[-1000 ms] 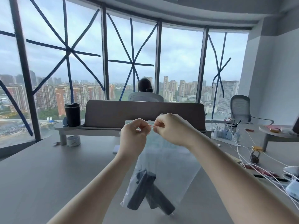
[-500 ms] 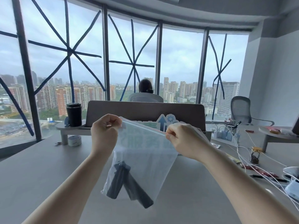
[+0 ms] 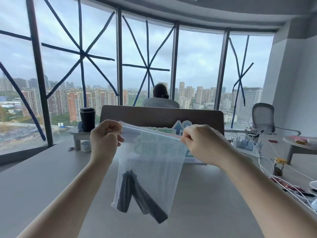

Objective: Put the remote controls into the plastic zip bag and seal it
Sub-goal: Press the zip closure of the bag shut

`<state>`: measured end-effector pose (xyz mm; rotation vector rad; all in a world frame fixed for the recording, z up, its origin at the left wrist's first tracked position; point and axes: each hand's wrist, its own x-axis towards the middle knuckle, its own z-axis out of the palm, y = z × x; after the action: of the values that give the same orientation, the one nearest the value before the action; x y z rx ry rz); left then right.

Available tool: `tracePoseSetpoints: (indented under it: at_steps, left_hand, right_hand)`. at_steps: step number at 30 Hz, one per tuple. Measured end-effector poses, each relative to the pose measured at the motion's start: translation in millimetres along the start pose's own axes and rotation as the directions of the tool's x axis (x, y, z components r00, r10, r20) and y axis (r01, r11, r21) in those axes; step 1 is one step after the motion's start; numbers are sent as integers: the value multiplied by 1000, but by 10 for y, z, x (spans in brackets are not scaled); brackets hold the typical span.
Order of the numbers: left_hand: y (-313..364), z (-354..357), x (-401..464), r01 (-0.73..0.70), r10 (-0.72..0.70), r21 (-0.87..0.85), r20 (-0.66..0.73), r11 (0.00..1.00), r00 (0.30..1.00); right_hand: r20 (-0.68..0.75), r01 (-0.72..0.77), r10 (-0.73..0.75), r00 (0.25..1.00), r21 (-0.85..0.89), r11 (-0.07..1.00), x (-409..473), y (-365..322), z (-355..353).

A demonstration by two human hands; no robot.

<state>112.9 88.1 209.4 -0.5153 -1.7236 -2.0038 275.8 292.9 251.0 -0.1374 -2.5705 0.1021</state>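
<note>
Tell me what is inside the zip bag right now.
Inside the zip bag, dark remote controls lie crossed at its bottom; overlap hides the exact count. The left hand and right hand pinch the top corners, covering the strip's ends.

Count, from where I sit: 2 hands up, my left hand (image 3: 105, 136) & right hand (image 3: 204, 143), each pinching a top corner of 1 zip bag (image 3: 154, 152). Inside bag: 2 dark remotes (image 3: 137, 191) for sure, poss. a 3rd behind, can't tell. On desk (image 3: 42, 177): 1 black tumbler (image 3: 87, 119), 1 tape roll (image 3: 85, 146), 1 small jar w/ gold lid (image 3: 279, 166), 1 power strip (image 3: 245, 145), several white cables (image 3: 260, 162), no exact no. 1 empty mesh chair (image 3: 262, 115). 1 other person (image 3: 160, 91) seated past the divider (image 3: 161, 115), back to me.
</note>
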Motion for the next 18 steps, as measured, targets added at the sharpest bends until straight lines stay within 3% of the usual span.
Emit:
tracePoseSetpoints:
  at_steps: [6, 13, 18]
  left_hand:
    - [-165, -244, 107, 71, -71, -24, -4, 997, 997]
    - [-948, -641, 777, 292, -293, -12, -22, 956, 956]
    - [-1238, -920, 1592, 235, -237, -27, -135, 972, 962]
  right_hand:
    - [-48, -24, 27, 998, 70, 997, 226, -170, 219]
    - [-19, -103, 112, 993, 267, 958, 1316, -485, 1296]
    - [-157, -44, 131, 979, 464, 885, 2079, -934, 1708]
